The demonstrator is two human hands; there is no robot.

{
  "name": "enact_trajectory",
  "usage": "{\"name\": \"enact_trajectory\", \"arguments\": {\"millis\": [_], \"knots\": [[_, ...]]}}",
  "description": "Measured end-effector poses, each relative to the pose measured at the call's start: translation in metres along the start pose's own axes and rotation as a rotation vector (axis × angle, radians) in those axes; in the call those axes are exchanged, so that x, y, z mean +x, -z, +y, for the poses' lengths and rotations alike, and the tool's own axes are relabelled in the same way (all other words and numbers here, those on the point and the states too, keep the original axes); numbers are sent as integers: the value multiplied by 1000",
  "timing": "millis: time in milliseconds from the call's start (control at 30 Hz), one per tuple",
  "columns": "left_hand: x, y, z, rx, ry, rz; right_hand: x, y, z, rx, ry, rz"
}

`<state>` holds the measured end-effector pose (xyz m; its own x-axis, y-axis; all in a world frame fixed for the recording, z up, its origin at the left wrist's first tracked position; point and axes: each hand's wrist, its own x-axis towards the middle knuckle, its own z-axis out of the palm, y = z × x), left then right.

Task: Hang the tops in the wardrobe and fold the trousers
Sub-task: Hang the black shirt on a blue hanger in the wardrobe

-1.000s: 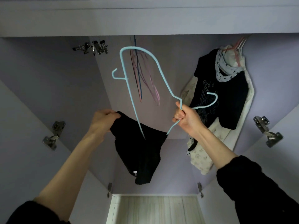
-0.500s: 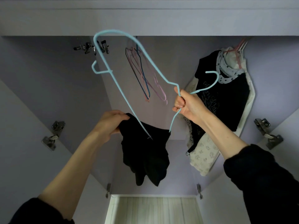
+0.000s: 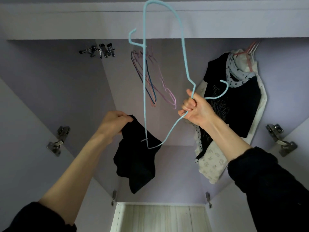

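I stand before an open lilac wardrobe [image 3: 50, 81]. My right hand [image 3: 195, 109] grips a light blue wire hanger [image 3: 183, 47] at its neck, just under the hook, with the frame standing on end. The hanger's lower shoulder tip sits inside a black top [image 3: 137, 161]. My left hand [image 3: 113, 123] grips that top by its upper edge, and the rest of the cloth hangs down between my arms.
Several empty hangers [image 3: 150, 81], pink and dark blue, dangle at the wardrobe's middle. On the right hang a black printed top [image 3: 239, 104] and white patterned garments [image 3: 212, 166]. Metal door hinges [image 3: 57, 141] stick out on both sides. A pale wooden floor [image 3: 158, 218] shows below.
My right hand has swung the blue hanger from slanted to nearly upright, its far end rising past the wardrobe's top edge. The black top and my left hand barely moved.
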<state>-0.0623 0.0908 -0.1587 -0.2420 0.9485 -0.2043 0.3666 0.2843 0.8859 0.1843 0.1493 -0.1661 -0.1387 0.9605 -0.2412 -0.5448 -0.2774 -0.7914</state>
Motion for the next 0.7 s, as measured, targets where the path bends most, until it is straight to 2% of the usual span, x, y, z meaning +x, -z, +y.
{"name": "enact_trajectory", "arguments": {"millis": [367, 500, 700], "knots": [[7, 20, -3, 44, 8, 78, 8, 6, 7, 319, 42, -92], [4, 20, 0, 13, 3, 74, 9, 4, 13, 199, 31, -74], [0, 25, 16, -146, 4, 52, 8, -10, 32, -106, 54, -69]]}}
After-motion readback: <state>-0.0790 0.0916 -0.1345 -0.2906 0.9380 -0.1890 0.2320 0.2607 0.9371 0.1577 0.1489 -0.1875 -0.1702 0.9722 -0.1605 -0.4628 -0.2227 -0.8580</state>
